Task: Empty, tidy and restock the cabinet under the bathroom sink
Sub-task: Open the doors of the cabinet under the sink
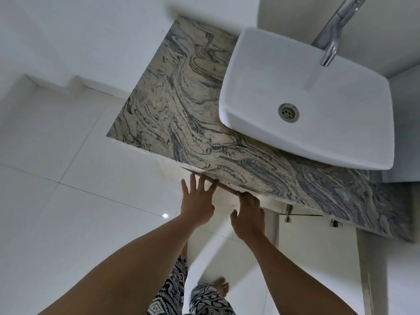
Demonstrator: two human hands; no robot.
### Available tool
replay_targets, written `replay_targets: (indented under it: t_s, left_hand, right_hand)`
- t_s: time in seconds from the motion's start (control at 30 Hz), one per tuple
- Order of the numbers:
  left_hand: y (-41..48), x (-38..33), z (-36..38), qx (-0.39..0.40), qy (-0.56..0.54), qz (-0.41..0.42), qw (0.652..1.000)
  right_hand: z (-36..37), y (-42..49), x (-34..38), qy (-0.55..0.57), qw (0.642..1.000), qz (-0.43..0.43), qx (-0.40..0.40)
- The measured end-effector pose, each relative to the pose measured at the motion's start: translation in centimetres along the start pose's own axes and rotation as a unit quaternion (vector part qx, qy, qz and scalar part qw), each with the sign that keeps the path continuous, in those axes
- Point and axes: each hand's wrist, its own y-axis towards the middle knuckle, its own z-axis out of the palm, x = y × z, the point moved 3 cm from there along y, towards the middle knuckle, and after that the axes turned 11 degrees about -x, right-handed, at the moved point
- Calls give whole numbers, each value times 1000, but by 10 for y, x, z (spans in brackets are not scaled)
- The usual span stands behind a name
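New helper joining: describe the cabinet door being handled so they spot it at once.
Find the white sink on the swirled stone counter. Below the counter's front edge, left of the sink, is the cabinet door. Only it has the left hand and right hand on its thin brown top edge; the panel beside it shows metal hinges.

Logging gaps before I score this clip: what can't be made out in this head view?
Head view:
Cabinet interior: hidden beneath the swirled grey-beige stone countertop and behind the white cabinet door; contents unknown.
Right hand: fingertips pass over the door's top edge, under the overhang; grip unclear.
Chrome faucet: upper part cut off by the top frame edge.
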Motion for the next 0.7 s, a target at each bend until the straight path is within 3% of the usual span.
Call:
replay_targets:
  t_s: [0.1,0.23,0.43,0.7]
  left_hand:
    - [-20,-8,4,11,-6,-5,1000]
    - [-56,-7,15,31,-45,-44,998]
    - [-108,0,30,-26,-83,-188,978]
    - [-149,20,36,-21,-75,-282,956]
  right_hand:
    - [3,-14,0,60,998,-9,-2]
    - [8,-38,1,145,987,-41,55]
    - [28,-68,12,146,970,-171,92]
    - [40,-76,48,142,941,-225,212]
